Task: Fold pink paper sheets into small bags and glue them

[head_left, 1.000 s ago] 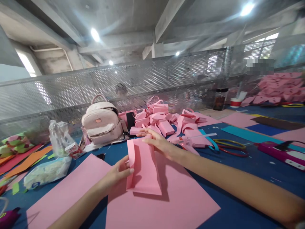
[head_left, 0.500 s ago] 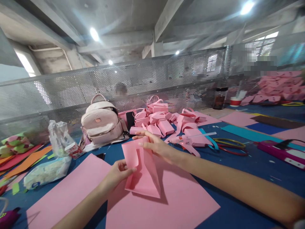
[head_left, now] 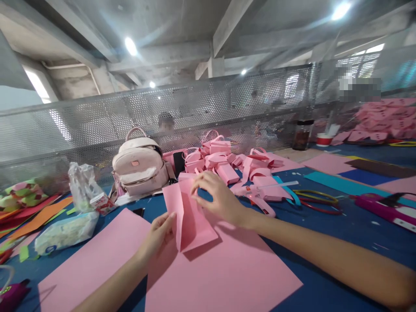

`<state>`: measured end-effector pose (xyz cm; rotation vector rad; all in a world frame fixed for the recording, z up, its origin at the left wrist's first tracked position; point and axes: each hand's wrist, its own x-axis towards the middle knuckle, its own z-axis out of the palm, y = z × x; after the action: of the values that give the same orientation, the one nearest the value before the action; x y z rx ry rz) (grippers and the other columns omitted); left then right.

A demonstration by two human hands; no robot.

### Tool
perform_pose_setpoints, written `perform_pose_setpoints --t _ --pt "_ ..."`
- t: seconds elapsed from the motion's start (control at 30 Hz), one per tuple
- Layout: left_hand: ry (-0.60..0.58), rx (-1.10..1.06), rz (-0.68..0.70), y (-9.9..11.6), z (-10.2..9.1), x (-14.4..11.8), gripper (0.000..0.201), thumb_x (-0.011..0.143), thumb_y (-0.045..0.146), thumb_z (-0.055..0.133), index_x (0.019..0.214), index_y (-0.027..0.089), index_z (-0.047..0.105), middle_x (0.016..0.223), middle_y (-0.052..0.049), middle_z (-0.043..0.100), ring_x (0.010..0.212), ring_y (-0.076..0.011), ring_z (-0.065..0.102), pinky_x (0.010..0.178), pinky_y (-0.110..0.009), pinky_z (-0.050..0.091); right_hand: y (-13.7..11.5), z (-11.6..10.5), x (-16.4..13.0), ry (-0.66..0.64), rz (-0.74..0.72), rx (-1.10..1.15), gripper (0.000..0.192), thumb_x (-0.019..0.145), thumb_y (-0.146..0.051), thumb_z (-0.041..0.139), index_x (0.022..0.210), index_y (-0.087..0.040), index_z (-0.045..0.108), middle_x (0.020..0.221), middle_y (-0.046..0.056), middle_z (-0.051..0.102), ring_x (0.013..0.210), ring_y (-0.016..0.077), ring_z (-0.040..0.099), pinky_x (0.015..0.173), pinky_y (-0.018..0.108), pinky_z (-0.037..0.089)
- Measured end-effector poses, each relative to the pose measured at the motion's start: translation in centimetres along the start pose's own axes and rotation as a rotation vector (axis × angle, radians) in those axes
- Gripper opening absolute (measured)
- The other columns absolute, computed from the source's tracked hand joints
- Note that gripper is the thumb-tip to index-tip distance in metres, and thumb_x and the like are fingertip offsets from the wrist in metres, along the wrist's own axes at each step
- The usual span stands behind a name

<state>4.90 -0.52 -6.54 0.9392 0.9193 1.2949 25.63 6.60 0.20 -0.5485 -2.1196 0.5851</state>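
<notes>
A folded piece of pink paper (head_left: 198,232), with creased panels standing up, is held above a large flat pink sheet (head_left: 224,277). My left hand (head_left: 162,229) grips its left panel, thumb on the near face and fingers curled behind. At the upper right part of the fold, my right hand (head_left: 217,195) has thumb and fingertips drawn together in a pinch at the paper. Some of its fingertips are hidden. Just beyond and to the right lies a pink hot glue gun (head_left: 256,197), near a pile of small pink paper bags (head_left: 217,158).
A pale backpack (head_left: 139,164) leans by the perforated metal screen (head_left: 201,104). Another pink sheet (head_left: 97,260) lies to the left, near a plastic bag (head_left: 66,234). Coloured strips, a cable loop (head_left: 318,201) and a purple device (head_left: 383,210) occupy the right side.
The folded paper has turned and lifted slightly, its left panel now more upright. My right hand has moved from flat along the top edge to a curled, arched pinch.
</notes>
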Motion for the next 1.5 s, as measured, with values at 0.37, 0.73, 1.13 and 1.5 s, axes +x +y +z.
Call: perform_pose_setpoints --t 0.37,0.73,1.13,1.5 --pt "0.115 -0.187 0.114 -0.4 1.4 -0.7 0.033 0.071 0.045 0.089 0.077 0.018 0.07 0.073 0.003 0.071 0.072 -0.0135 0.065 0.073 -0.024 0.053 -1.0 3.7 -2.5 -0.346 0.031 -0.33 0.035 0.086 -0.049 0.074 0.07 -0.018 0.066 0.078 0.005 0.066 0.08 0.0227 0.056 0.078 0.036 0.038" --pt "-0.013 -0.081 0.124 -0.8 1.5 -0.8 0.031 0.08 0.04 0.084 0.102 0.02 0.074 0.105 -0.005 0.077 0.102 -0.0228 0.069 0.092 -0.031 0.053 1.0 5.0 -3.0 -0.299 0.291 0.018 0.021 0.079 -0.017 0.063 0.059 -0.017 0.055 0.062 -0.001 0.06 0.06 0.0145 0.054 0.055 0.025 0.033" --pt "-0.01 0.516 0.344 -2.0 0.2 -0.5 0.037 0.096 0.045 0.06 0.124 0.022 0.069 0.124 -0.01 0.071 0.115 -0.0289 0.062 0.1 -0.035 0.045 2.3 5.0 -2.5 -0.285 0.402 0.251 0.037 0.091 -0.032 0.051 0.058 -0.02 0.041 0.057 -0.004 0.042 0.056 0.0123 0.041 0.054 0.026 0.031" --pt "0.09 0.712 0.413 -2.0 0.3 -1.0 0.015 0.083 0.023 0.064 0.07 0.022 0.07 0.066 -0.002 0.065 0.068 -0.0217 0.057 0.066 -0.027 0.044 1.9 4.9 -2.5 -0.278 0.452 0.218 0.034 0.087 -0.025 0.053 0.057 -0.021 0.038 0.056 -0.004 0.04 0.056 0.0124 0.043 0.053 0.025 0.035"
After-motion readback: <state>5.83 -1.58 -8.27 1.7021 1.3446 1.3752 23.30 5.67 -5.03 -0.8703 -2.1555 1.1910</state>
